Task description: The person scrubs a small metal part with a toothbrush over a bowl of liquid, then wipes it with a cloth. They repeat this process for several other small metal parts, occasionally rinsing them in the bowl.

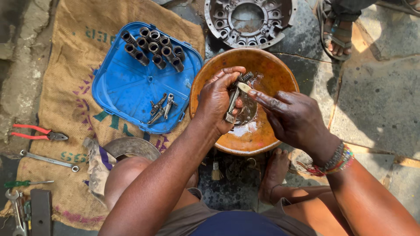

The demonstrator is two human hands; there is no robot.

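Two bare hands work over an orange bowl [262, 65] that sits on the stone floor between the person's knees, seen from the head camera looking straight down. The left hand [217, 101] is closed around a small grey metal lever [233, 102], holding it upright above the shallow liquid in the bowl. The right hand [294, 117] reaches in from the other side, its fingers [266, 98] pinched narrow on a pale stick-like tool [243, 87] whose tip touches the upper end of the lever.

Left of the bowl, touching its rim, lies a blue plastic lid [127, 87] on a burlap sack [70, 87]. A cluster of dark metal cylinders [153, 49] lies in the lid's upper part, and a few more small levers [161, 108] rest near its lower right edge. Red-handled pliers [37, 132], a spanner [49, 160] and a green-handled screwdriver [26, 183] lie along the sack's left side. Beyond the bowl sits a round grey metal housing [249, 22], and another person's sandalled foot [334, 28] stands just beside it.
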